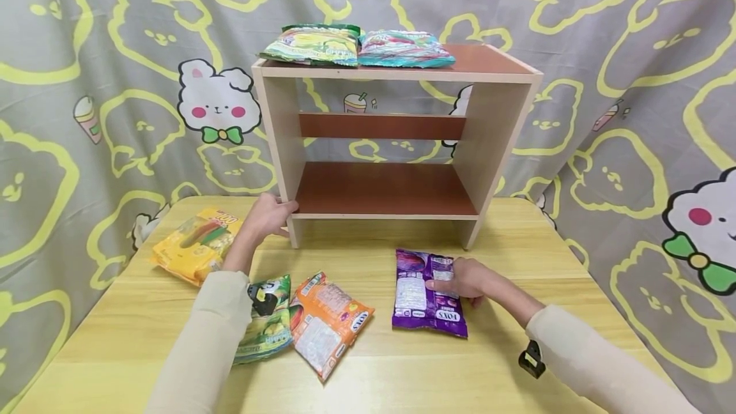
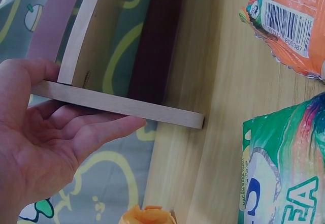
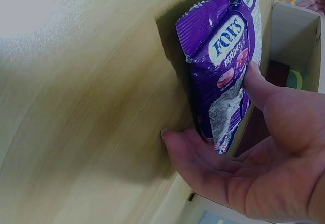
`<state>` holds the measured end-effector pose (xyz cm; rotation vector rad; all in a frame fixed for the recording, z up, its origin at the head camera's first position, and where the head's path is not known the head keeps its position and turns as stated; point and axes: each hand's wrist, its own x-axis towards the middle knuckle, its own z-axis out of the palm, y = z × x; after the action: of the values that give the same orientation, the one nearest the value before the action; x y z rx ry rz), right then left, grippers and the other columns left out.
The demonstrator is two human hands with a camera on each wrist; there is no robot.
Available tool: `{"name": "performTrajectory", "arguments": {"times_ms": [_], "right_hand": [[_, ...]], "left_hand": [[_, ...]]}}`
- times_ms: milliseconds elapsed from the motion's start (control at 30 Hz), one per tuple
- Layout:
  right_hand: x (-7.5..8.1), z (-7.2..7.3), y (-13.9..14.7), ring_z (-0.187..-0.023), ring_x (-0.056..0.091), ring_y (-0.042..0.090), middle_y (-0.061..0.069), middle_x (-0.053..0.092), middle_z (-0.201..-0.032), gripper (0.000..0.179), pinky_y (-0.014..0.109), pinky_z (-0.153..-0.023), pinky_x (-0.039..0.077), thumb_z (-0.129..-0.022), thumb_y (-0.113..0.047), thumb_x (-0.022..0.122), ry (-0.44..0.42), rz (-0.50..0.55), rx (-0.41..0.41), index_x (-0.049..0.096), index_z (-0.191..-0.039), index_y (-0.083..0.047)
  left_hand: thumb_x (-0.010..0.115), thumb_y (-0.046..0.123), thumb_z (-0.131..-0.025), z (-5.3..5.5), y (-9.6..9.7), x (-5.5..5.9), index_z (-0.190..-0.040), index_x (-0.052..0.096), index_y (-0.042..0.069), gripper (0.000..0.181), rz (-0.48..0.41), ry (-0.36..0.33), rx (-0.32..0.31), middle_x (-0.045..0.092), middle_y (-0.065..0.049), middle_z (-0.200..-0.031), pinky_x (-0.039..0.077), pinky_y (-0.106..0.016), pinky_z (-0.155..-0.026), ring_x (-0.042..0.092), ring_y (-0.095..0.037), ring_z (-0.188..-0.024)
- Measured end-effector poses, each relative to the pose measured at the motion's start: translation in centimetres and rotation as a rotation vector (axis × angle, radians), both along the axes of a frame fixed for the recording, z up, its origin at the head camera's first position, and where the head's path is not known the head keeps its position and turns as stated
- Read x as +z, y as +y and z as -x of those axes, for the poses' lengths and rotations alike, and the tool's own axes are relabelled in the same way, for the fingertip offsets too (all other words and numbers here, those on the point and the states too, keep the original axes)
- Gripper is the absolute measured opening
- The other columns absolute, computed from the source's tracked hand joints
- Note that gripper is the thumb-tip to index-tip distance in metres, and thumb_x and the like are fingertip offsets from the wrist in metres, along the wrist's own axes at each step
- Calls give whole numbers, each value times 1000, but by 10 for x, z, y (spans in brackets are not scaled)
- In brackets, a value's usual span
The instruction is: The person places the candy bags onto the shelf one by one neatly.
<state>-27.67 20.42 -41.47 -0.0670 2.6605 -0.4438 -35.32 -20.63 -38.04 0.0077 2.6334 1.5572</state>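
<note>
My left hand (image 1: 268, 214) holds the left side panel of a small wooden shelf (image 1: 384, 216), near its lower board. In the left wrist view the thumb lies at the panel's inner side and the fingers (image 2: 96, 127) extend along the outer side. On the table, a purple Fox's candy bag (image 1: 411, 292) is pinched by my right hand (image 1: 468, 276), thumb on top. The right wrist view shows this bag (image 3: 223, 56) tilted, with fingers by its lower edge. An orange candy bag (image 1: 330, 324) and a green candy bag (image 1: 267, 324) lie side by side between my arms.
A yellow candy bag (image 1: 201, 241) lies at the table's left, beside my left forearm. On the shelf's top board rest a green-and-yellow bag (image 1: 316, 45) and a teal-and-pink bag (image 1: 402, 48). A patterned grey curtain (image 1: 144, 37) hangs behind the wooden table (image 1: 374, 388).
</note>
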Motion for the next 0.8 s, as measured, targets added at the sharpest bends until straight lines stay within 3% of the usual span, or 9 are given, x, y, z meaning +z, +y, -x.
{"name": "performTrajectory", "arguments": {"times_ms": [200,400,667,800], "right_hand": [[-6,1,1,-57,67,25,18,59,-86,72,36,-52,60,-87,-52,76,8,99,-53,51,-109,12],[-7,2,2,-63,65,25,20,58,-91,92,36,-52,59,-86,-50,78,56,141,-51,40,-128,22],[-6,4,-1,-85,56,25,17,58,-95,86,39,-78,55,-82,-45,83,119,162,-34,44,-124,18],[-4,5,-3,-78,60,24,18,57,-93,87,37,-71,57,-79,-38,87,133,217,-59,41,-125,20]], "left_hand": [[51,23,-98,2,-1,-2,-129,54,-13,47,-9,-5,0,58,-28,-122,65,-44,-75,61,-34,-102],[52,24,-98,2,-1,-1,-124,58,-12,45,0,-5,1,58,-24,-116,65,-43,-74,58,-29,-94],[52,24,-98,2,0,-1,-129,56,-13,48,-2,-6,5,59,-29,-122,65,-42,-74,61,-35,-103],[52,24,-98,1,1,-1,-129,55,-13,49,-2,-10,5,59,-30,-123,65,-42,-74,61,-33,-101]]}}
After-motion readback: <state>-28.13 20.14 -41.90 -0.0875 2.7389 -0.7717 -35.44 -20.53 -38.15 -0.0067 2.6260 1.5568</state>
